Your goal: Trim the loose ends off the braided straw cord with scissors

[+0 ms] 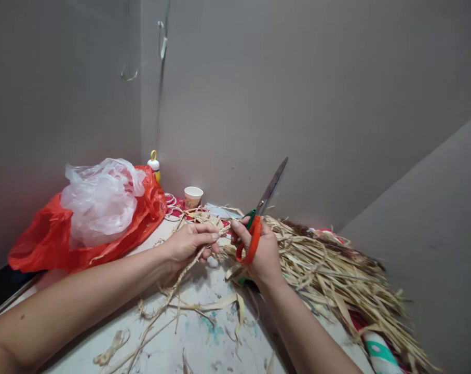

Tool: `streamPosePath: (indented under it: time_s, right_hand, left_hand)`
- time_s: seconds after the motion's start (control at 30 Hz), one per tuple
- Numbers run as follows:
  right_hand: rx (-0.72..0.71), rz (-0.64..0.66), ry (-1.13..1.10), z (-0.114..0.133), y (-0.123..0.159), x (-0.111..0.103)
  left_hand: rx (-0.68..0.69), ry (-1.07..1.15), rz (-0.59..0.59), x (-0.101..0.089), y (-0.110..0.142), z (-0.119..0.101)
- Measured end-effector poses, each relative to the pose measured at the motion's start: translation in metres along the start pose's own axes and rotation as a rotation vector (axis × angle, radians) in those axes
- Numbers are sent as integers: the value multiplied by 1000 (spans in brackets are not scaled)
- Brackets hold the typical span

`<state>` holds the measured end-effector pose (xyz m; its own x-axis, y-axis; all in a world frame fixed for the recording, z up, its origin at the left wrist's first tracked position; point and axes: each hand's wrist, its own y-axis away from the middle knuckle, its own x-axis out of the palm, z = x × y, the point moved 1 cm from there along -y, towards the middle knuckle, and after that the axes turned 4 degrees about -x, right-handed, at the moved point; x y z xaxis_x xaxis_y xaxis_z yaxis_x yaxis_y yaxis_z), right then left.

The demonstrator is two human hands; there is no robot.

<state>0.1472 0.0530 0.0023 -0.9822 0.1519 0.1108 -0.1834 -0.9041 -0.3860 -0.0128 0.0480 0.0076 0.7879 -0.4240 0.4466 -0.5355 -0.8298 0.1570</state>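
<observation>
A twisted straw cord [184, 271] runs up from the table's near side into my left hand [194, 241], whose thumb and fingers pinch it near its upper end. Just to the right, my right hand [260, 252] has a pair of scissors [272, 186] hooked on it. Their orange and green handles sit around the fingers, and the dark blades point up and away, closed together. The right thumb and forefinger meet close to the cord's end; whether they grip a strand of it is hard to see.
A large heap of dry straw [328, 270] covers the right side of the white table [204, 348]. At the left lies a red plastic bag [36, 236] with a clear bag [103, 202] on it. A paper cup [193, 196] and a yellow-topped bottle [154, 166] stand near the wall.
</observation>
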Motion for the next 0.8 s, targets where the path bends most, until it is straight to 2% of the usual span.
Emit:
streamPosePath:
  time_s: [0.1, 0.27, 0.43, 0.57, 0.7, 0.8]
  right_hand:
    - [-75, 9, 199, -7, 0, -5]
    - [-356, 92, 792, -23, -4, -21]
    - [-457, 181, 1248, -33, -6, -31]
    - [-557, 180, 1397, -29, -4, -31]
    - [-721, 108, 1477, -28, -3, -31]
    - [-763, 57, 1517, -30, -4, -32]
  left_hand:
    - [42, 132, -58, -8, -5, -5]
    - [150, 244, -104, -23, -8, -23]
    - [185, 289, -125, -28, -5, -38]
    - [184, 310, -112, -28, -3, -42]
    - [199, 295, -97, -28, -5, -39]
    - [196, 277, -76, -27, -6, -35]
